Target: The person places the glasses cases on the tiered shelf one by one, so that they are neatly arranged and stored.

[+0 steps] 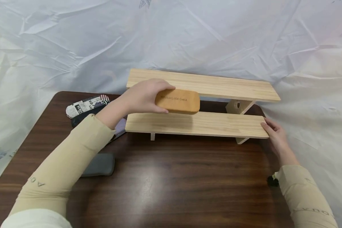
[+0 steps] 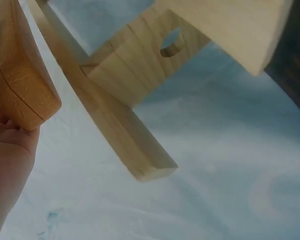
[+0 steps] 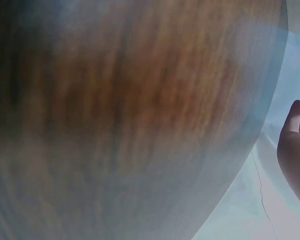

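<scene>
My left hand (image 1: 145, 95) grips an orange-brown glasses case (image 1: 185, 102) by its left end, thumb at the front. The case has printed lettering and is held over the two-tier wooden shelf (image 1: 216, 123), apart from its lower board. In the left wrist view the seam of the glasses case (image 2: 25, 75) shows, with fingers beneath it. My right hand (image 1: 277, 139) holds the right end of the lower board, thumb on top. The right wrist view catches only part of that hand (image 3: 297, 145), not the board.
On the brown table (image 1: 171, 177), a newsprint-patterned pouch (image 1: 86, 104), a dark case (image 1: 82, 118) and a lilac item (image 1: 120, 127) lie left of the shelf. A grey case (image 1: 99, 164) is partly under my left sleeve. A small black object (image 1: 272, 181) sits beside my right sleeve.
</scene>
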The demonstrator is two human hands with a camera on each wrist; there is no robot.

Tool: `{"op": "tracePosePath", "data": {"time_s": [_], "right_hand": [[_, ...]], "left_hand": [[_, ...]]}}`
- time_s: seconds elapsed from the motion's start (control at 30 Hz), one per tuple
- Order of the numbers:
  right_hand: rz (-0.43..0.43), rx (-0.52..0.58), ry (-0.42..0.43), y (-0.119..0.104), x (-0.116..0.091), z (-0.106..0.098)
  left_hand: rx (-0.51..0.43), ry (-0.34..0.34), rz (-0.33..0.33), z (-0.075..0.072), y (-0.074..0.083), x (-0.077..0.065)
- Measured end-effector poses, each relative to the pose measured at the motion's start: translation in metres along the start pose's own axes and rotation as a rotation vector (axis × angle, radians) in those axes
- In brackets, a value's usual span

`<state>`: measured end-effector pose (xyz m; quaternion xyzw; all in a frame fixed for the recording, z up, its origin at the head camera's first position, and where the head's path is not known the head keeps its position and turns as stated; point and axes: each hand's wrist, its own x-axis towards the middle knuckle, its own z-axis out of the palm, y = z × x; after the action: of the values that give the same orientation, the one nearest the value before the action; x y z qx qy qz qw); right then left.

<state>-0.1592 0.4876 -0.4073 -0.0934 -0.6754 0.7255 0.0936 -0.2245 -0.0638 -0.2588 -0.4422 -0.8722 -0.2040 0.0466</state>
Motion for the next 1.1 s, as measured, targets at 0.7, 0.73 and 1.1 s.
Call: {"op": "tracePosePath", "data": {"time_s": [0.7, 0.73, 1.1], "right_hand": [[0.011, -0.021, 0.004, -0.003, -0.009, 0.009], [0.009, -0.012, 0.002, -0.002, -0.009, 0.009], [-0.003, -0.028, -0.003, -0.001, -0.007, 0.012]], "left_hand": [[-0.154, -0.110, -0.138, -0.015, -0.038, 0.085], [-0.154, -0.117, -0.140, -0.015, -0.039, 0.087], [-0.148, -0.144, -0.132, -0.020, -0.041, 0.089]]}}
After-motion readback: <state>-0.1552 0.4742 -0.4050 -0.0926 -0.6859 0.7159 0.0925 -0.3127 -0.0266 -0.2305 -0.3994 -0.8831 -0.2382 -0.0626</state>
